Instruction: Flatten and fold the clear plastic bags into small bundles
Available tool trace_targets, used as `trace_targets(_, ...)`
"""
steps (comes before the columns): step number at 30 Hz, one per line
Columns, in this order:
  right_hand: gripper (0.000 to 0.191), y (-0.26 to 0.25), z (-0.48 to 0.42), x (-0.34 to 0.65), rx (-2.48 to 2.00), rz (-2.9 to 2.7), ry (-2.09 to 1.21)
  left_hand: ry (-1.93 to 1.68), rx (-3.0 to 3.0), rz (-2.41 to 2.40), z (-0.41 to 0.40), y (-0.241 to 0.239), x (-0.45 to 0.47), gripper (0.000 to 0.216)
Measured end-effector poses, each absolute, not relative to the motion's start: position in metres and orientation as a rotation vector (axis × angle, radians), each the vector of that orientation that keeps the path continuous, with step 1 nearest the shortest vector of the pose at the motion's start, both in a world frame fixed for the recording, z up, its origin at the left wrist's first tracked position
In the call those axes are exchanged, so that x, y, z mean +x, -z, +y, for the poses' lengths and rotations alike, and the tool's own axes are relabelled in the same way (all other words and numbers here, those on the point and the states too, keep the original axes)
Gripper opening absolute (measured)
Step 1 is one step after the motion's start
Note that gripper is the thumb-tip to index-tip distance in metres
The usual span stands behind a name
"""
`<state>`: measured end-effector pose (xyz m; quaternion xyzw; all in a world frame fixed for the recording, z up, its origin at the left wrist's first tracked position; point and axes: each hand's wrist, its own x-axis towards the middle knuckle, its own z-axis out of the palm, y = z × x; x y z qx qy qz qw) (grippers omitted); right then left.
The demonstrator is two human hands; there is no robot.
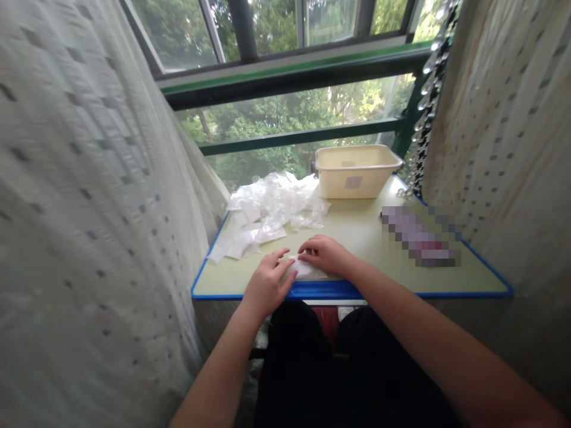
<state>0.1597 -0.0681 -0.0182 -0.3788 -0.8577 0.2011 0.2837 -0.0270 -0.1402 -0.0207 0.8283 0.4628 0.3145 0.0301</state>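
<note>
A small, flat piece of whitish, see-through plastic, likely a thin bag, lies at the table's front edge between my hands. My left hand rests at its left side, fingers apart and fingertips touching the plastic. From the right, my right hand reaches over its upper edge with bent fingers closed on it; the thumb is mostly hidden. Just beyond my left hand, a loose heap of clear plastic bags spreads over the table's left side, with flatter pieces at its near edge.
The pale table has a blue rim. A cream plastic tub stands at the back. On the right lies a blurred-out purplish object. Curtains hang on both sides, and a window with green rails is behind the table.
</note>
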Motion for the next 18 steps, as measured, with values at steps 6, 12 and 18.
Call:
trace_targets(6, 0.016, 0.019, -0.066, 0.162, -1.022, -2.24, -0.504, -0.828, 2.635, 1.426, -0.137, 0.019, -0.024, 0.026)
trace_targets(12, 0.025, 0.004, -0.091, 0.177, -0.854, -2.248, -0.232, -0.842, 2.635, 1.482, -0.137, 0.019, -0.023, 0.026)
trace_targets(18, 0.041, 0.012, -0.107, 0.182, -0.804, -2.574, -0.142, -0.85, 2.63, 1.535, -0.137, 0.02, -0.022, 0.029)
